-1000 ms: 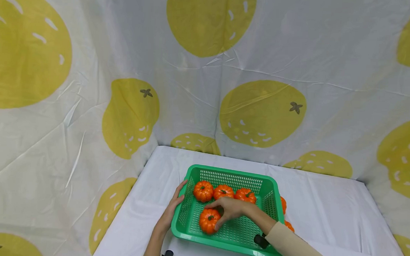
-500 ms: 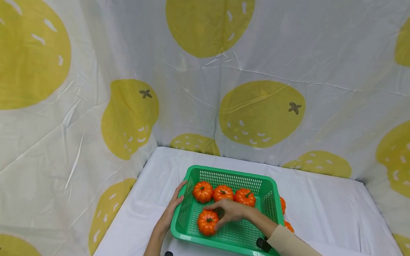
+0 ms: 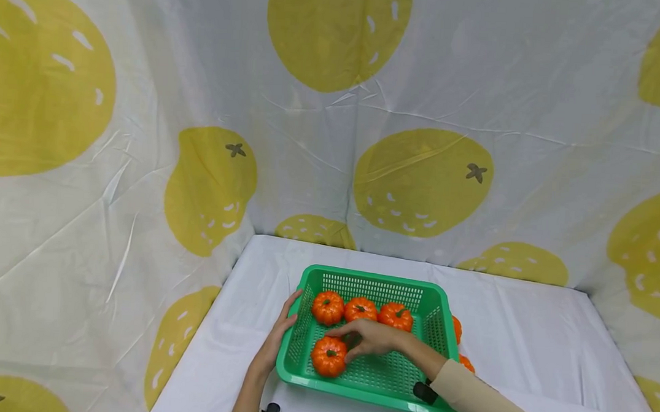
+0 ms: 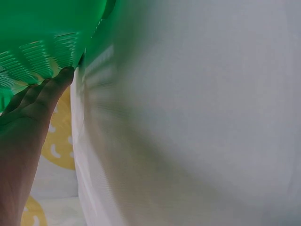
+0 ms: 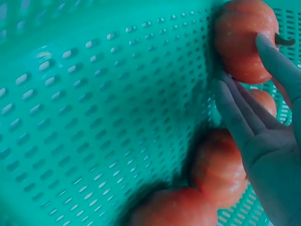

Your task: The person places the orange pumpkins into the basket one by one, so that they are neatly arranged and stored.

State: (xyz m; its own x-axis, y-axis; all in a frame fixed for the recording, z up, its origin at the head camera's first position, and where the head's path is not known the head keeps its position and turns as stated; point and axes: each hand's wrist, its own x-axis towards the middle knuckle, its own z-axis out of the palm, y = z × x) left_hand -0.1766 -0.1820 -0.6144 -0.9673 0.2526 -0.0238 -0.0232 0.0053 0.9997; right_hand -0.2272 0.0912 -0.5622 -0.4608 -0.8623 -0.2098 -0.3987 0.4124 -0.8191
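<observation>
A green perforated plastic basket (image 3: 382,276) holds several small orange pumpkins. At its left side my left hand (image 3: 272,343) rests against the outer wall, its fingers (image 4: 47,96) straight along the holes in the left wrist view. My right hand (image 3: 376,337) reaches inside, beside the front pumpkin (image 3: 329,357). In the right wrist view the thumb overlaps this pumpkin (image 5: 244,40) near its stem, while the fairly straight fingers (image 5: 237,110) lie at its lower side. Along the back wall sit a left pumpkin (image 3: 328,308), a middle pumpkin (image 3: 361,307) and a right pumpkin (image 3: 396,316).
Outside the basket's right wall, more orange pumpkins (image 3: 466,363) show partly, the basket hiding the rest. White cloth (image 3: 523,343) covers the table. A lemon-print curtain (image 3: 309,168) stands behind and at both sides. A black wrist device (image 3: 425,392) hangs over the basket's front right.
The front pumpkin has shifted a little to the left along the basket floor. My right hand has moved slightly left, its thumb now at the pumpkin's right edge. The left hand stays in place.
</observation>
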